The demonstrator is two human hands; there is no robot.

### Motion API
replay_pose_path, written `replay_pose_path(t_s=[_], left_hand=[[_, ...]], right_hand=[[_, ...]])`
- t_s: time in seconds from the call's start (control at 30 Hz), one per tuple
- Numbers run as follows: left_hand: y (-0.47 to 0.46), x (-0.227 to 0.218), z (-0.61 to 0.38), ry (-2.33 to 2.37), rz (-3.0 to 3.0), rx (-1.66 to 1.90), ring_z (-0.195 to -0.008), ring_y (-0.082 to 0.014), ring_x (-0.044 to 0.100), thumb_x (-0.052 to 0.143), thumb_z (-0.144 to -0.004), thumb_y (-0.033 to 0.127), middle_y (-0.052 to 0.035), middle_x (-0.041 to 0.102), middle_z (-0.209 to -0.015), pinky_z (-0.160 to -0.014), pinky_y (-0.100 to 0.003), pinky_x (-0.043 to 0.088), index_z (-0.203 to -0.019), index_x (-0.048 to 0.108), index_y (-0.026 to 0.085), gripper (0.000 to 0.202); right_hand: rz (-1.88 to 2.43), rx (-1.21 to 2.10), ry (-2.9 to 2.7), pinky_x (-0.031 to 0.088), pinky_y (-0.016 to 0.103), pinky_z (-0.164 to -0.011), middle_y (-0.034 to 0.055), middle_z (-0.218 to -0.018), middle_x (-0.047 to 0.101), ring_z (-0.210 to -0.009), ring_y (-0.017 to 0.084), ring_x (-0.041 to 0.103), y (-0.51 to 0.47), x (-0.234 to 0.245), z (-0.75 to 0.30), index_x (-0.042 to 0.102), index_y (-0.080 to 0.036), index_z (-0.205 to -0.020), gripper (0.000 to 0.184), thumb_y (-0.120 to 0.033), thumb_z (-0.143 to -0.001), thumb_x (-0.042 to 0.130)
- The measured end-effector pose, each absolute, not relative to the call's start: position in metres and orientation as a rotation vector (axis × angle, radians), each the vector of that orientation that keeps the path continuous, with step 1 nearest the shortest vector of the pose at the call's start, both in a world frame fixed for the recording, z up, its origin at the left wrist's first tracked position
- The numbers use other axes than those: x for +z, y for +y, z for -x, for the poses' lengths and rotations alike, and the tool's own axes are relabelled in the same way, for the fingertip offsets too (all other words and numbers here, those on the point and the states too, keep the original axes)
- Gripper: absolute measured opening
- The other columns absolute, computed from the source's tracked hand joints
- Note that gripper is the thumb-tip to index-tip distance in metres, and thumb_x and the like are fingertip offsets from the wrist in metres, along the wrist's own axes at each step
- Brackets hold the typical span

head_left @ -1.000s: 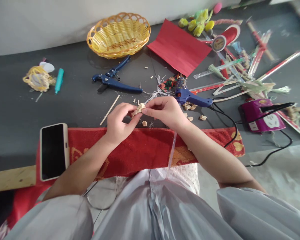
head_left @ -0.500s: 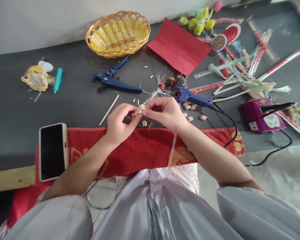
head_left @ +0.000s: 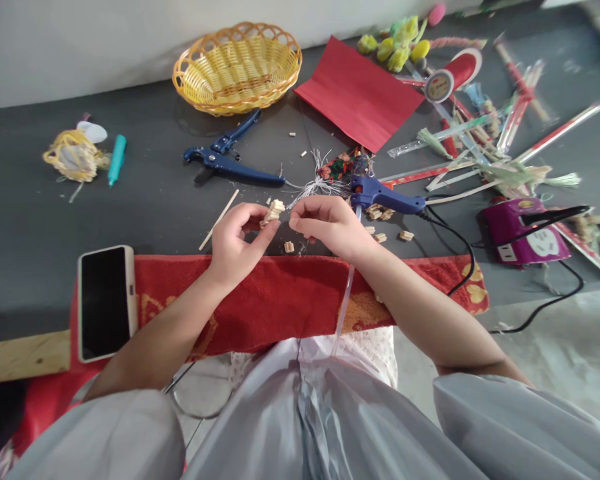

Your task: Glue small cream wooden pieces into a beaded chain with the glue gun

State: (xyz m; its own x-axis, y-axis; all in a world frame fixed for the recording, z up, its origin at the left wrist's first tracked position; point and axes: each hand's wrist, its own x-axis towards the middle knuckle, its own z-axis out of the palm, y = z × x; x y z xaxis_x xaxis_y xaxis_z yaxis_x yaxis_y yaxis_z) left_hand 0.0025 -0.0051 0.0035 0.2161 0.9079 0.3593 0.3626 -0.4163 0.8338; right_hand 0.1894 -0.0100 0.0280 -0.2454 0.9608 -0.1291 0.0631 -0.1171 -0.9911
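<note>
Between thumb and fingers, my left hand [head_left: 234, 245] grips a small cluster of short pale wooden stick pieces [head_left: 275, 211]. Just to its right is my right hand [head_left: 330, 227], thumb and fingertips pinched together, apart from the cluster; whether anything tiny is in that pinch cannot be made out. Below the gap between the hands lies a loose wooden bundle [head_left: 289, 247]. A blue glue gun [head_left: 393, 198] rests beyond my right hand, with more small wooden bundles [head_left: 406, 236] near it. One thin wooden stick [head_left: 219, 220] lies beyond my left hand.
A folded red towel [head_left: 275, 303] lines the table's front edge, a phone [head_left: 105, 303] on its left. Farther back are blue cutters [head_left: 233, 167], a yellow basket [head_left: 237, 70], red paper [head_left: 357, 93] and a thread spool [head_left: 453, 73]. A purple power socket [head_left: 527, 230] with cords stands right.
My right hand's fingertips have come off the wooden cluster, leaving a small gap. My left hand has drawn slightly left and tilted the cluster more upright.
</note>
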Motion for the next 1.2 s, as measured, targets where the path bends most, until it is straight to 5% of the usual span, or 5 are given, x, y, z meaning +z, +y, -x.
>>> replay_pose_path(t_s=[0.27, 0.47, 0.57, 0.87, 1.2], left_hand=[[-0.004, -0.001, -0.003, 1.189, -1.690, 1.121, -0.072, -0.0107, 0.066, 0.071, -0.083, 0.051, -0.0026, 0.070, -0.085, -0.066, -0.020, 0.056, -0.090, 0.067, 0.019, 0.033], [-0.001, 0.003, -0.006, 1.159, -1.470, 1.122, -0.062, -0.0086, 0.062, 0.079, -0.071, 0.059, -0.0006, 0.067, -0.076, -0.057, -0.019, 0.055, -0.083, 0.066, 0.018, 0.045], [0.000, 0.005, -0.007, 1.133, -1.371, 1.099, -0.058, -0.0070, 0.061, 0.082, -0.067, 0.060, 0.0006, 0.066, -0.073, -0.055, -0.018, 0.055, -0.082, 0.066, 0.018, 0.047], [0.002, 0.002, -0.005, 1.066, -1.274, 1.005, -0.056, -0.0078, 0.061, 0.082, -0.069, 0.056, 0.0006, 0.067, -0.069, -0.050, -0.018, 0.052, -0.080, 0.067, 0.018, 0.042], [-0.005, 0.010, -0.006, 1.090, -1.634, 0.994, -0.066, -0.0091, 0.064, 0.078, -0.076, 0.042, -0.0020, 0.069, -0.076, -0.059, -0.018, 0.052, -0.082, 0.068, 0.016, 0.028]], right_hand=[[1.347, 1.119, -1.659, 0.032, 0.025, -0.055, -0.0028, -0.056, 0.049, -0.055, 0.009, 0.041, -0.011, 0.028, -0.193, 0.053, -0.019, -0.061, 0.031, -0.034, -0.088, 0.052], [1.371, 0.790, -1.870, 0.040, 0.025, -0.066, 0.0037, -0.086, 0.067, -0.070, 0.012, 0.054, -0.012, 0.022, -0.194, 0.071, -0.016, -0.086, 0.016, -0.012, -0.076, 0.060], [1.408, 0.705, -1.883, 0.037, 0.026, -0.063, 0.0038, -0.079, 0.063, -0.065, 0.012, 0.050, -0.013, 0.022, -0.194, 0.072, -0.017, -0.079, 0.016, -0.024, -0.086, 0.059], [1.326, 0.834, -1.700, 0.041, 0.027, -0.062, 0.0035, -0.084, 0.069, -0.062, 0.010, 0.049, -0.011, 0.027, -0.195, 0.073, -0.016, -0.098, 0.020, -0.027, -0.085, 0.063], [1.236, 1.073, -1.664, 0.046, 0.026, -0.065, 0.0067, -0.084, 0.074, -0.070, 0.013, 0.061, -0.006, 0.018, -0.195, 0.077, -0.012, -0.088, 0.036, -0.047, -0.080, 0.073]])
